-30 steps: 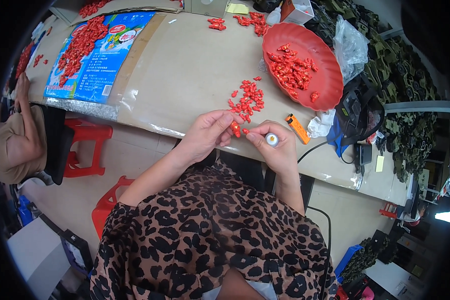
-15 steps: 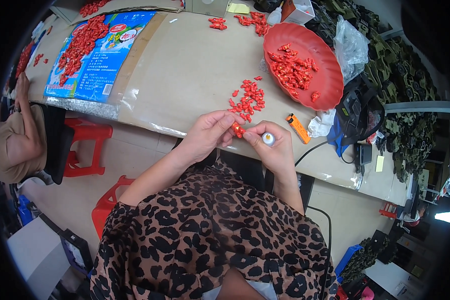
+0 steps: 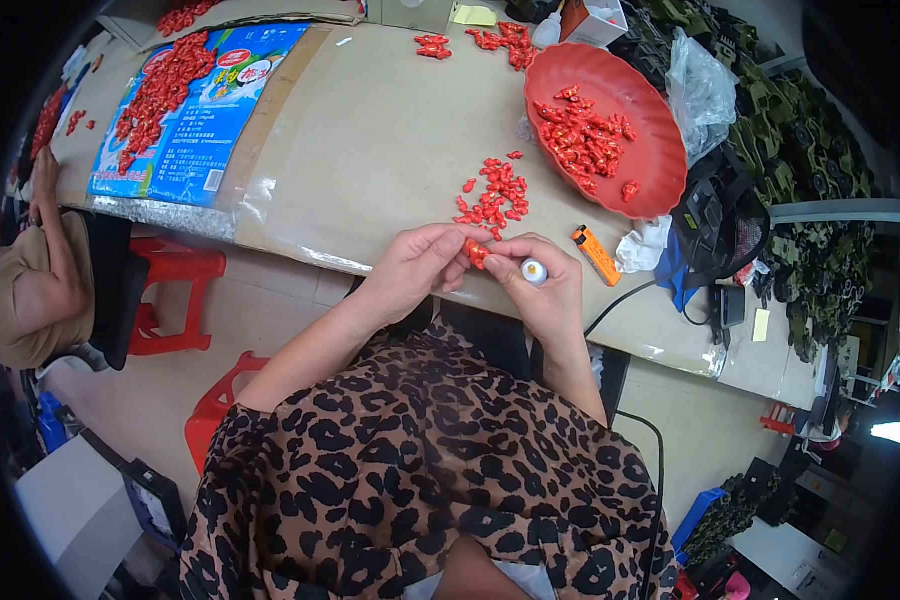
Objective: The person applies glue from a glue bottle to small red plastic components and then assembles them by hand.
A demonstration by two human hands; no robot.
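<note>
Left hand [image 3: 415, 265] pinches the figure [image 3: 476, 254] between both hands, apparently for steadiness; right hand [image 3: 552, 300] touches its right side, 1 white bottle [image 3: 534, 271] tucked in the grip, likely for ready access.

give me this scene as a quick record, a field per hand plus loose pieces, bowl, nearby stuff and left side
left hand: holds a small red figure between thumb and fingers
right hand: fingertips at the same figure; also holds a white round-ended item, kind unclear
loose pieces: red pile beyond the hands
bowl: red scalloped bowl, holding many red figures
nearby: orange item beside crumpled white tissue
left side: blue printed sheet under a red heap
</note>
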